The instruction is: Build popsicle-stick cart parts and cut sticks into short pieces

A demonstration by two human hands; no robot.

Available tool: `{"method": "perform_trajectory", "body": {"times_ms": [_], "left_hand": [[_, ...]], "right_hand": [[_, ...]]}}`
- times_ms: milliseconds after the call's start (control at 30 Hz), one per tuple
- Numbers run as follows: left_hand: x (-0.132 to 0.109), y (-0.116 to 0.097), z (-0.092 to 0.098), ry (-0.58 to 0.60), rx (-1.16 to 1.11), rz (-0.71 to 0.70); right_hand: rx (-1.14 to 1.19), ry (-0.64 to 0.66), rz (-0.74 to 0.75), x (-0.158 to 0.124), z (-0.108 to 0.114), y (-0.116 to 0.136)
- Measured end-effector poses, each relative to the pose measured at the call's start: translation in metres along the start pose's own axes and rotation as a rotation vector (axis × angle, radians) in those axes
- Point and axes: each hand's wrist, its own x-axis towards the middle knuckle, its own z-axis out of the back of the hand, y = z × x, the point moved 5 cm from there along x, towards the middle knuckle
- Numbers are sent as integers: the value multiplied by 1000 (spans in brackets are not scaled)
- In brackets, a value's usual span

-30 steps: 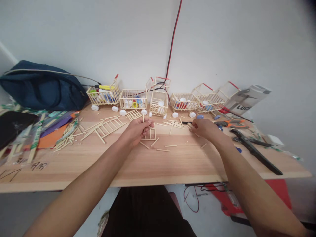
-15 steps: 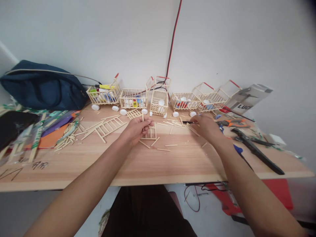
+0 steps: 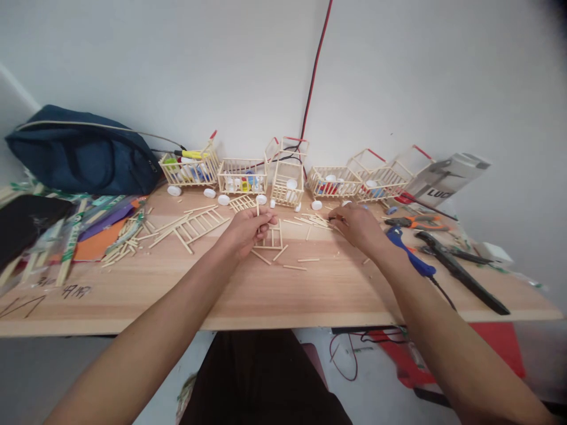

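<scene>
My left hand is closed, pinching a short thin wooden stick that points upward. Just beside it, a small frame of wooden sticks lies on the table, partly hidden by the fingers. To the right, my right hand is closed near a loose pile of wooden sticks. A bit of something dark shows at its fingertips, but the fingers cover most of it. Under the right forearm lies a blue corded tool.
Several small wooden shopping carts line the wall. Ladder-like stick frames and loose sticks lie left of centre. A blue bag and plastic packets fill the left. Orange-handled pliers and a long black tool lie at the right.
My right hand has shifted slightly left, its fingers now covering most of the dark thing that stuck out before. More of the blue tool shows. My left hand keeps its pinch on the stick.
</scene>
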Motion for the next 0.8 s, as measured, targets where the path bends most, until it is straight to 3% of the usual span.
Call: {"method": "perform_trajectory", "body": {"times_ms": [267, 433, 500, 600, 700, 800], "left_hand": [[-1, 0, 1, -5, -11, 8], [1, 2, 4, 4, -14, -5], [2, 1, 4, 12, -16, -16], [1, 0, 3, 17, -15, -24], [0, 0, 2, 28, -8, -17], [-1, 1, 0, 43, -5, -21]], "right_hand": [[-105, 45, 10, 0, -8, 14], [74, -24, 96, 0, 6, 9], [130, -3, 135, -12, 18, -2], [65, 129, 100, -42, 28, -22], [-17, 252, 63, -72, 25, -31], [-75, 279, 4, -87, 17, -33]]}}
